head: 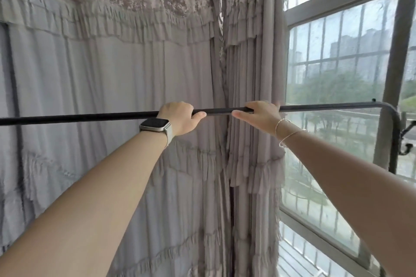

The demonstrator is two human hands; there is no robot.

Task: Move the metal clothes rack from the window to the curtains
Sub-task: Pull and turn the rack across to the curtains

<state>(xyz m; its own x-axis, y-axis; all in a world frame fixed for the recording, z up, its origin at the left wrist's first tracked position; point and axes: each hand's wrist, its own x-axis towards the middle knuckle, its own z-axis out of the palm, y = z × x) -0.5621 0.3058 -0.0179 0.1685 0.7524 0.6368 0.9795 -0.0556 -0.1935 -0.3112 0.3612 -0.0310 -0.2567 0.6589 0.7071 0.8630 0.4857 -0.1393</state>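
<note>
The metal clothes rack's black top bar [90,116] runs level across the view at chest height. At the right it bends down into an upright post [396,141] in front of the window. My left hand [180,117], with a watch on the wrist, is wrapped over the bar near the middle. My right hand [262,113], with thin bracelets, grips the bar a short way to the right. Grey ruffled curtains [112,74] hang right behind the bar, filling the left and centre.
A barred window [337,63] with a grey frame fills the right side, trees and buildings beyond it. A second dark upright [13,96] of the rack shows at the far left against the curtain. Small hooks [405,139] stick out by the right post.
</note>
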